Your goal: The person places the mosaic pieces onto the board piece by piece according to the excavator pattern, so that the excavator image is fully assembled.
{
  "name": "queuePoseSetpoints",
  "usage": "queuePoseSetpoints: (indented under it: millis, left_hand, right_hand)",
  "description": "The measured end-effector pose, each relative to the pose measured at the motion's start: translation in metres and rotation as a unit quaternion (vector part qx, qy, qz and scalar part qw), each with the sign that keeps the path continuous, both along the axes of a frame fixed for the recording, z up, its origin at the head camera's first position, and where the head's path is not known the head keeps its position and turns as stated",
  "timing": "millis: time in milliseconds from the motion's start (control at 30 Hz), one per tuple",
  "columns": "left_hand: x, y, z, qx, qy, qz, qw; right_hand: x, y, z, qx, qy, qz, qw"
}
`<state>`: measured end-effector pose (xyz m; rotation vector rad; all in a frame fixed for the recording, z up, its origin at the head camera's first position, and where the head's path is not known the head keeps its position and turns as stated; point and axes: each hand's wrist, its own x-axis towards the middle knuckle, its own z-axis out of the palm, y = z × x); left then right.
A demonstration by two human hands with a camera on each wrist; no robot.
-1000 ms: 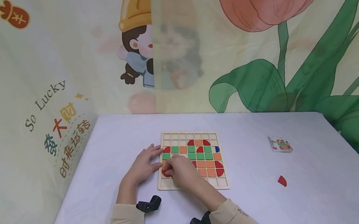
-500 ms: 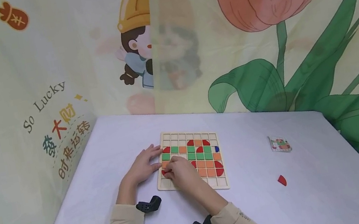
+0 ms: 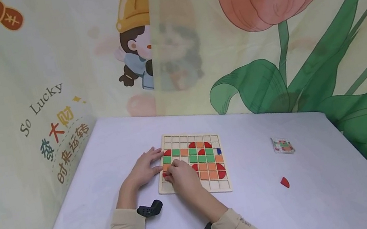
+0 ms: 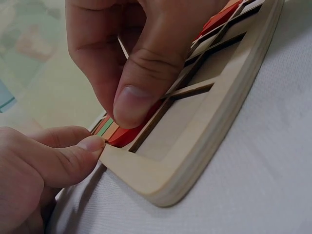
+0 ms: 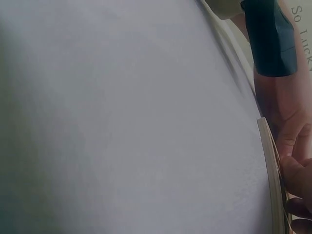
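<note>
A wooden grid board (image 3: 191, 137) lies on the white table, partly filled with green, orange and red tiles. My right hand (image 3: 175, 174) reaches over its near-left part and pinches a red piece (image 3: 165, 173) at the left column. The left wrist view shows the thumb (image 4: 139, 100) pressing that red piece (image 4: 130, 137) into a cell beside the board's corner (image 4: 161, 180). My left hand (image 3: 141, 170) rests with straight fingers against the board's left edge, and its thumb (image 4: 73, 157) touches the frame. The right wrist view shows only the board's rim (image 5: 272, 185) and the left hand (image 5: 287, 122).
A loose red quarter-round piece (image 3: 284, 182) lies on the table to the right of the board. A small pattern card (image 3: 282, 145) lies farther right. Patterned curtains close off the back and left sides. Black wrist cameras (image 3: 150, 209) sit on both sleeves.
The right hand has edged slightly left and lower over the board's left column with the red piece. The left hand has stayed at the board's edge.
</note>
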<state>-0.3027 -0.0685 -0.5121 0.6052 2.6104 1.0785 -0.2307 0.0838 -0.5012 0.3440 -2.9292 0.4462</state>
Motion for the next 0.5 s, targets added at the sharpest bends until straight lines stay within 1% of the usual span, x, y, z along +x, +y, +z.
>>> queuePoseSetpoints:
  millis: [100, 267, 400, 467, 500]
  left_hand:
    - [0.001, 0.0, -0.001, 0.002, -0.003, 0.003, 1.0]
    - [0.002, 0.0, 0.0, 0.006, -0.003, 0.002, 1.0]
    - [0.002, 0.0, 0.001, 0.005, 0.002, 0.005, 1.0]
    - [0.002, 0.001, 0.001, 0.006, 0.003, 0.006, 1.0]
    - [0.002, 0.0, 0.001, 0.006, 0.004, 0.007, 1.0]
  right_hand:
    - [0.003, 0.0, -0.001, 0.014, 0.015, 0.009, 1.0]
    - [0.009, 0.005, -0.004, 0.023, 0.045, 0.04, 0.998]
    - [0.014, 0.01, -0.004, 0.011, 0.037, 0.059, 0.998]
    - [0.016, 0.012, -0.004, 0.031, 0.036, 0.069, 0.996]
    - [0.018, 0.013, -0.003, 0.052, 0.035, 0.073, 0.995]
